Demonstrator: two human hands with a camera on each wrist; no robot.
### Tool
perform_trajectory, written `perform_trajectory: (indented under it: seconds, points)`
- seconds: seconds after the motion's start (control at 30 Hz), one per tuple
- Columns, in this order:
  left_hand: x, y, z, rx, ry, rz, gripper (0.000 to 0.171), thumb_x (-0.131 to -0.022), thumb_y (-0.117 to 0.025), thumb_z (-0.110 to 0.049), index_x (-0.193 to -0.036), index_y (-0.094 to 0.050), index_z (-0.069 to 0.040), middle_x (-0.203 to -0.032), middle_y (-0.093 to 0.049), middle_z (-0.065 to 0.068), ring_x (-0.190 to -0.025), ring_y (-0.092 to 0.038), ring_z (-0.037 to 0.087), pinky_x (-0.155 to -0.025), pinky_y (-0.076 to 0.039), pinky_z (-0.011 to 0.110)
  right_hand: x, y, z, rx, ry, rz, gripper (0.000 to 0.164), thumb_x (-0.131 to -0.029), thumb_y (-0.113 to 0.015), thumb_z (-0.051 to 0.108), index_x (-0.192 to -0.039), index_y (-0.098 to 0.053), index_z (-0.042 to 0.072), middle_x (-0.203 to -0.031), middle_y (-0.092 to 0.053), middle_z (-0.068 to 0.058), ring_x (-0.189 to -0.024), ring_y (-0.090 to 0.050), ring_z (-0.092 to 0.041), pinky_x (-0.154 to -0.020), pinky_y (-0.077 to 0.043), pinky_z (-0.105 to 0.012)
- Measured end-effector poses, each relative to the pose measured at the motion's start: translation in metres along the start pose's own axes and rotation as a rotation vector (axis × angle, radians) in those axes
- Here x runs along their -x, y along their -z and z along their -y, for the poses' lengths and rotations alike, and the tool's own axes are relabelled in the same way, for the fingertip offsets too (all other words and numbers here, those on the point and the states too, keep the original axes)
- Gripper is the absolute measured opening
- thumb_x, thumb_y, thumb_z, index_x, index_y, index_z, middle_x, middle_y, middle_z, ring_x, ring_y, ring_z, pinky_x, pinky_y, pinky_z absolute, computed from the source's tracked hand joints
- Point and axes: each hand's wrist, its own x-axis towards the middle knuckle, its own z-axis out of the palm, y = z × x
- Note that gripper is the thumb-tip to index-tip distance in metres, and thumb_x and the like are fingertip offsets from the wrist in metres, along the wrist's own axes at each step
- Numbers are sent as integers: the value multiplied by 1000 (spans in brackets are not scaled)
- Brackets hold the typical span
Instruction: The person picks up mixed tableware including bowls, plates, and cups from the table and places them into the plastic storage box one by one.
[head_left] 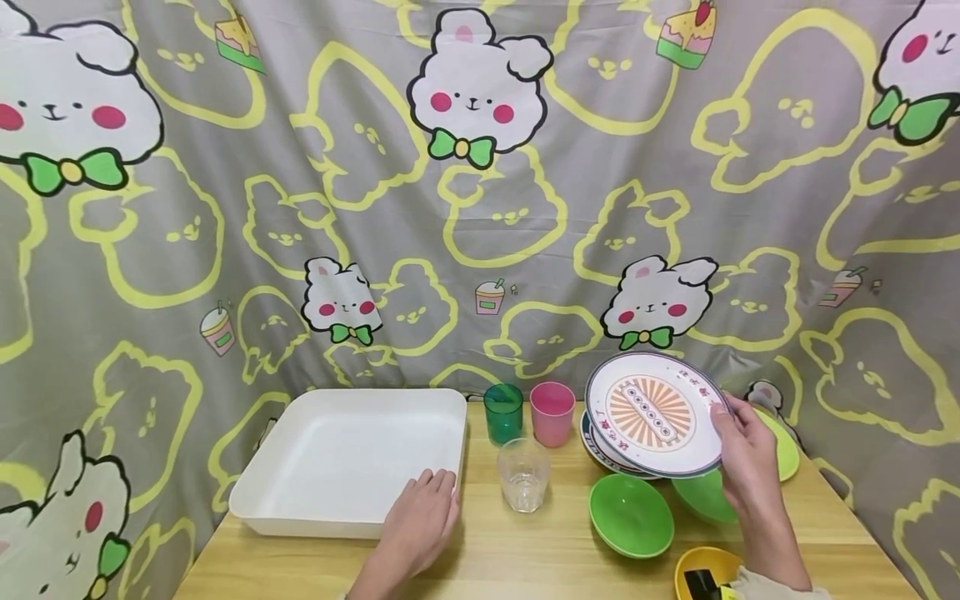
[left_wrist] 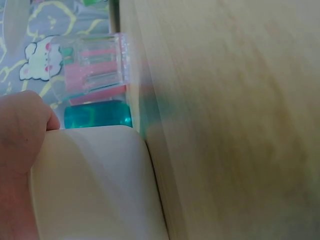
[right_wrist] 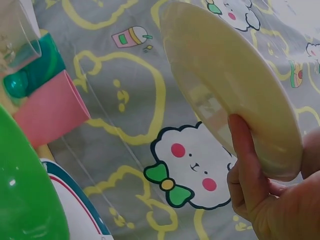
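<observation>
My right hand [head_left: 752,454] holds a white plate [head_left: 701,433] by its right edge, tilted up above the table. The plate has an orange sunburst print and red lettering; its pale underside shows in the right wrist view, with fingers [right_wrist: 243,142] spread against it. My left hand [head_left: 420,518] grips the rim of a large white tray [head_left: 315,528] near its front right corner. Below the held plate, another plate [head_left: 596,450] with a patterned dark rim lies partly hidden. Green bowls [head_left: 632,515] stand in front of it.
A clear cup [head_left: 523,477], a green cup [head_left: 503,414] and a pink cup [head_left: 552,415] stand between tray and plates. At the right are a yellow-green dish [head_left: 783,450] and a yellow bowl [head_left: 690,567]. A patterned curtain [head_left: 517,225] hangs behind the table.
</observation>
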Motion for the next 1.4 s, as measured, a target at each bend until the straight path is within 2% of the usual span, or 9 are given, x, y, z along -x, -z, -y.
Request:
perform_trajectory:
  seconds: [0.27,0.57,0.73,0.8,0.87,0.97,1.1,1.23,1.4]
  points:
    - [0,-2,-1,-11,6,1,18,-106,-48,-25,-98,-58,-12,-87,-54,-1,-84,-53,19,-71,-50,36,5,-12,-10,-3,-2,41,24,-109,-48,20,-129,-49,6,-95,-66,15,-84,-64,0,-69,-58,-16]
    - [1,-3,-3,-19,10,1,18,-106,-49,-25,-100,-59,-12,-89,-56,1,-86,-54,20,-75,-53,39,10,-28,-15,38,-55,27,44,-110,-45,20,-147,-40,-2,-98,-64,15,-85,-63,0,-72,-58,-15]
    - [0,-4,-2,-49,-3,-16,18,-105,-50,-25,-101,-59,-10,-89,-56,1,-85,-54,20,-73,-53,38,12,-41,-20,98,-44,35,54,-111,-44,22,-156,-32,-5,-129,-56,-10,-90,-61,4,-79,-56,-12]
    - [0,-4,-1,-59,-10,-23,18,-105,-51,-25,-100,-59,-10,-87,-55,1,-83,-53,20,-70,-51,36,12,-47,-22,116,-39,33,53,-111,-44,23,-155,-35,-5,-132,-53,-13,-90,-60,4,-79,-55,-11]
    - [0,-3,0,-53,-16,-15,18,-105,-50,-25,-100,-59,-10,-87,-54,1,-83,-53,20,-69,-51,36,13,-52,-24,121,-42,25,49,-110,-45,22,-152,-40,-4,-124,-60,-7,-87,-61,3,-76,-55,-12]
    - [-1,2,1,15,-9,30,22,-106,-49,-26,-106,-61,-7,-93,-60,3,-88,-56,23,-73,-53,38,14,-57,-25,115,-43,13,43,-110,-46,20,-146,-46,-3,-104,-64,8,-81,-63,0,-70,-57,-15]
    - [-4,14,4,138,38,60,26,-107,-50,-29,-111,-62,-6,-100,-62,5,-92,-56,23,-79,-53,40,15,-62,-28,111,-25,25,41,-110,-46,20,-144,-48,-4,-97,-64,11,-77,-63,-2,-67,-57,-17]
    - [-14,25,0,232,76,-8,31,-109,-48,-35,-111,-62,-7,-104,-61,5,-93,-55,20,-82,-52,40,16,-65,-29,122,-10,31,40,-110,-46,18,-143,-49,-4,-100,-63,6,-77,-63,-3,-67,-58,-17]
    - [-33,37,-16,389,84,-97,45,-110,-42,-41,-132,-59,-5,-122,-59,7,-110,-56,20,-92,-54,42,17,-67,-30,113,-3,44,39,-110,-44,16,-144,-47,-4,-105,-61,-1,-77,-63,-4,-66,-58,-19]
